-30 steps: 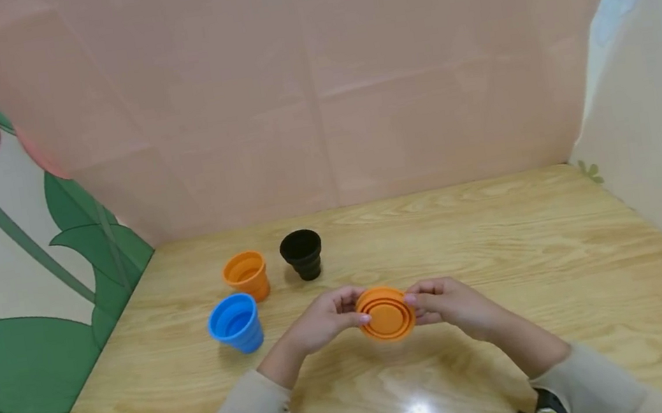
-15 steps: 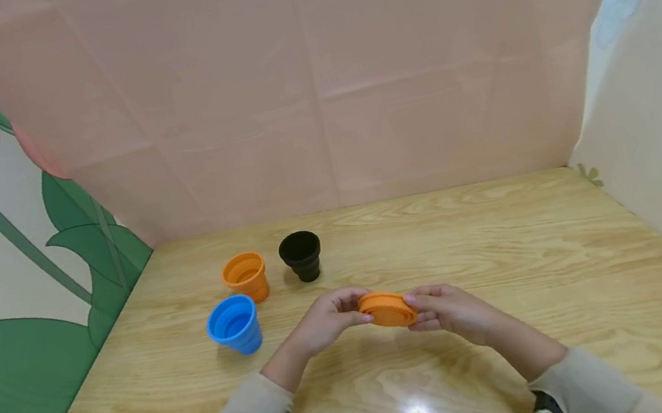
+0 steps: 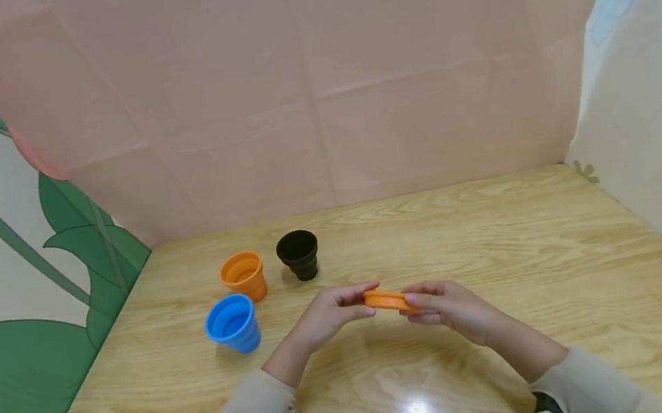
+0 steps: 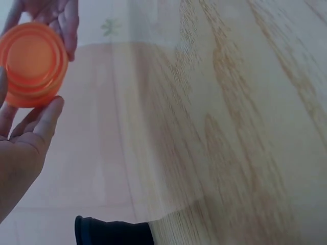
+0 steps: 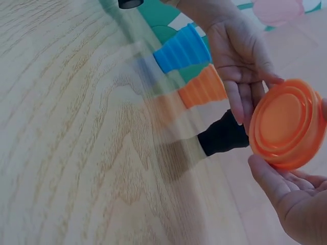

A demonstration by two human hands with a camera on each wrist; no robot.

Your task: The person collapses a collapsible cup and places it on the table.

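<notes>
Left hand (image 3: 332,316) and right hand (image 3: 452,308), each grip clamped on the orange disc (image 3: 387,300) above the tabletop (image 3: 533,241); blue cup (image 3: 235,326), orange cup (image 3: 248,282), black cup (image 3: 300,259) stand left.

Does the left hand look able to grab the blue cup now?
Probably not immediately: the left hand grips the flat orange disc, though nothing visible blocks its way to the blue cup.

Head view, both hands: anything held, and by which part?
A flat, round orange piece, pinched at opposite sides of its outer edge by the left hand and the right hand.
</notes>
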